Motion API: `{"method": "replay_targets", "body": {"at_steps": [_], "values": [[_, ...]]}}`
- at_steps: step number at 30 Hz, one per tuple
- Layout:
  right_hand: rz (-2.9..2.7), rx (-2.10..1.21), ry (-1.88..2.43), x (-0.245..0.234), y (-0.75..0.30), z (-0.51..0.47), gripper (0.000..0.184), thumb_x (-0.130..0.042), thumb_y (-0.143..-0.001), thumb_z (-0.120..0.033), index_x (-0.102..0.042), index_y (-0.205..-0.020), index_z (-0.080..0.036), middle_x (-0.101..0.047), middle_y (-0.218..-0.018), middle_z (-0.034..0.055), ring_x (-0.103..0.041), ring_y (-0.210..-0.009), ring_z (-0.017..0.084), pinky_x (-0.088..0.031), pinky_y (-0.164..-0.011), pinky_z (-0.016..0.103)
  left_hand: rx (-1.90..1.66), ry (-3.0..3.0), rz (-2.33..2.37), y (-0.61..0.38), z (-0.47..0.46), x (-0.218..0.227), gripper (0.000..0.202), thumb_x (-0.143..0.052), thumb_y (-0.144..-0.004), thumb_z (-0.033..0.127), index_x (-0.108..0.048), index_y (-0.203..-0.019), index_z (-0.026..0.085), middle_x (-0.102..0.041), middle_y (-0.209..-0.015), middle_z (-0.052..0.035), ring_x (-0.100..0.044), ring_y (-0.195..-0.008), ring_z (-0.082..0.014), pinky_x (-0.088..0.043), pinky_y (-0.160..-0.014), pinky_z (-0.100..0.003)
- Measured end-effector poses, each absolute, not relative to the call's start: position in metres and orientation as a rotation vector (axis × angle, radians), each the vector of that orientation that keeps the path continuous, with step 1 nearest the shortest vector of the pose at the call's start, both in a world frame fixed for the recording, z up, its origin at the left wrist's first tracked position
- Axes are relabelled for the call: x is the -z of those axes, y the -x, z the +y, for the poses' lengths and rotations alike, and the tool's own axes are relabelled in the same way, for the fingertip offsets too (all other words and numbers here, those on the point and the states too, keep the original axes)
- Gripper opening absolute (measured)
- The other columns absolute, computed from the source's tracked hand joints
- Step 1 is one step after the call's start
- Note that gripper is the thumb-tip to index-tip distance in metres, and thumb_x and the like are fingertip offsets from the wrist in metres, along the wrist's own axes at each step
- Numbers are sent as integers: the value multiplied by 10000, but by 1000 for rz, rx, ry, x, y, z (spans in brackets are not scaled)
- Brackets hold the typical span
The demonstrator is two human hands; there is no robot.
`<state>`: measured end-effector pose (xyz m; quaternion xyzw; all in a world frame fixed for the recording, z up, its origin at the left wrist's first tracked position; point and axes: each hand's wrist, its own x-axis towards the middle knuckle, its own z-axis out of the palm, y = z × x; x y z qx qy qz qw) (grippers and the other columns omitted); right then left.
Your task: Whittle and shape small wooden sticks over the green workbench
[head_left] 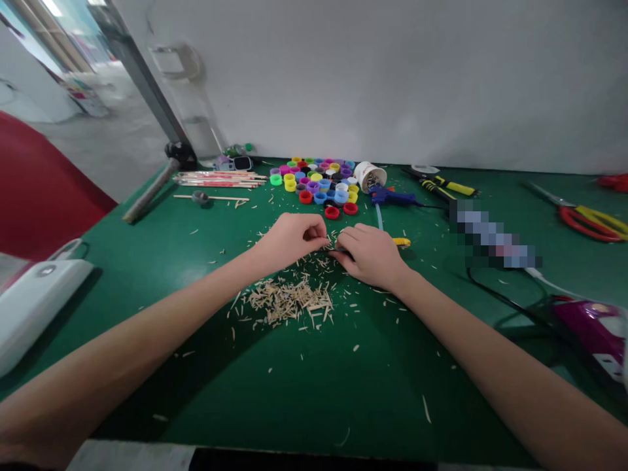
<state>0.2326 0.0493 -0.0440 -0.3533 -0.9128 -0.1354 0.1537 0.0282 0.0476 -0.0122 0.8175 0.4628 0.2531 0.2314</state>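
Note:
Above the green table, my left hand [294, 241] is closed in a pinch, thumb against fingertips. Whatever sits in that pinch is too small to name. My right hand [367, 256] is wrapped round a utility knife, whose yellow handle end [402, 242] sticks out beyond the knuckles. A thin dark edge, apparently its blade, shows by the right fingertips, close to the left ones. Below both hands lies a loose heap of pale wood slivers [289, 301], with more slivers scattered around the fingers.
Colourful bottle caps [321, 183] cluster behind the hands, beside a tipped white cup [370, 176] and a blue glue gun [392, 195]. Wrapped sticks [220, 178] lie back left. Pliers [441, 186], scissors [583, 216] and a purple power strip [593, 333] are right; a white box [44, 307] is left.

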Motion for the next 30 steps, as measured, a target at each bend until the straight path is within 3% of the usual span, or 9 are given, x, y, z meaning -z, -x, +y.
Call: {"method": "replay_targets", "body": {"at_steps": [9,30], "values": [[-2608,412,1017,45,-232,49,237,-447,-908,-359,-541,-787,-178,-562,-736,28,-409,-678,157,-244,-591,283,-692,-2269,1328,-27,47,12,158,-598,-787,330,-575,-708,195,-617,-653,9,-533,-576,-97,-388,-521,-237],[-2631,416,1024,42,-230,48,244,-439,-910,-360,-542,-788,-176,-565,-743,30,-406,-675,156,-224,-582,282,-627,-2307,1304,-28,48,7,163,-570,-804,323,-566,-701,197,-599,-651,8,-513,-578,-99,-369,-532,-243]]}}
